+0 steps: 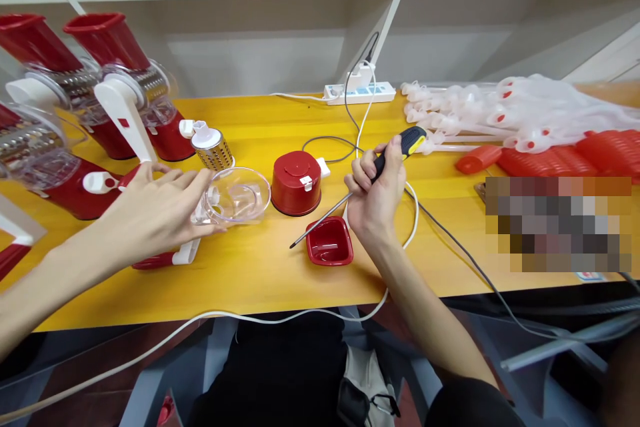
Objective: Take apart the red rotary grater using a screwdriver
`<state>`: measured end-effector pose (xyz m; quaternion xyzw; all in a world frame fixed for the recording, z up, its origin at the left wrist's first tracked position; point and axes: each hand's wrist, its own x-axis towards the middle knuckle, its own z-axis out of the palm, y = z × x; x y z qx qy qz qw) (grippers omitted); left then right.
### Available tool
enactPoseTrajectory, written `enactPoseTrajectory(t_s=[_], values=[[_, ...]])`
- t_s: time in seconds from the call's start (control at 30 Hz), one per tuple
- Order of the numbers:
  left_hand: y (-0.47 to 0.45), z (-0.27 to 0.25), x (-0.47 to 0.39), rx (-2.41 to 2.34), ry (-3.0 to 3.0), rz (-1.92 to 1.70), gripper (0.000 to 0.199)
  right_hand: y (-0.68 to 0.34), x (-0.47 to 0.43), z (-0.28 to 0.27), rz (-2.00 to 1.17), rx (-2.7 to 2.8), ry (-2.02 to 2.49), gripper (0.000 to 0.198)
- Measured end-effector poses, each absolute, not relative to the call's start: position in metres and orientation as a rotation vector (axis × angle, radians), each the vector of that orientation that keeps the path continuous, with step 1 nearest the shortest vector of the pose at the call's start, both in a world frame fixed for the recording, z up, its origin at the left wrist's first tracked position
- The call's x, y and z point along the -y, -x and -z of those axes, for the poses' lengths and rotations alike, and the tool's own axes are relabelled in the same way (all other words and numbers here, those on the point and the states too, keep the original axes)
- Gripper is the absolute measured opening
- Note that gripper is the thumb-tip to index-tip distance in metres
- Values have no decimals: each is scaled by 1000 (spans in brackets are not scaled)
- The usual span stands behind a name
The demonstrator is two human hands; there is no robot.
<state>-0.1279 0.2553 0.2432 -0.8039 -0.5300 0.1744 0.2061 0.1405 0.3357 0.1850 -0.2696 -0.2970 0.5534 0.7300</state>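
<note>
My right hand [376,190] is closed around the black and yellow handle of a screwdriver [324,219], its shaft slanting down to the left. Just below the shaft lies a small red feed hopper [330,241], open side up. On the left, my left hand [167,207] grips a clear plastic housing [240,195] by its near left side; some fingertips are hidden behind it. Between the hands a red base [296,183] with a white tab stands upside down. A metal grating drum [214,148] with a white end rests behind the clear housing.
Several assembled red drum graters [125,80] crowd the left. White crank handles [530,110] and red plastic parts [540,153] are piled at right. A power strip [360,92] sits at the back; a white cable [300,312] hangs along the table's front edge.
</note>
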Motion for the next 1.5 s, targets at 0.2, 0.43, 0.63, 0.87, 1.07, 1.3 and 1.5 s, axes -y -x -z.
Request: enactPoseTrajectory(t_s=[0.2, 0.43, 0.63, 0.87, 1.07, 1.3, 1.5], values=[[153, -216, -252, 1931, 2394, -34, 55, -146, -349, -197, -1040, 577, 586, 45], [165, -191, -259, 1857, 2559, 759, 72, -151, -363, -211, -757, 595, 678, 56], [171, -185, -284, 1528, 2702, 733, 67, -162, -364, -201, -934, 695, 662, 50], [177, -165, -277, 1509, 2599, 964, 68, -158, -362, -195, -931, 729, 633, 30], [175, -162, -277, 1377, 2520, 867, 67, -152, -354, -196, -988, 771, 657, 28], [174, -157, -275, 1415, 2566, 956, 67, -149, -348, -197, -986, 822, 647, 31], [168, -162, -276, 1380, 2583, 930, 65, -148, -344, -197, -981, 848, 609, 25]])
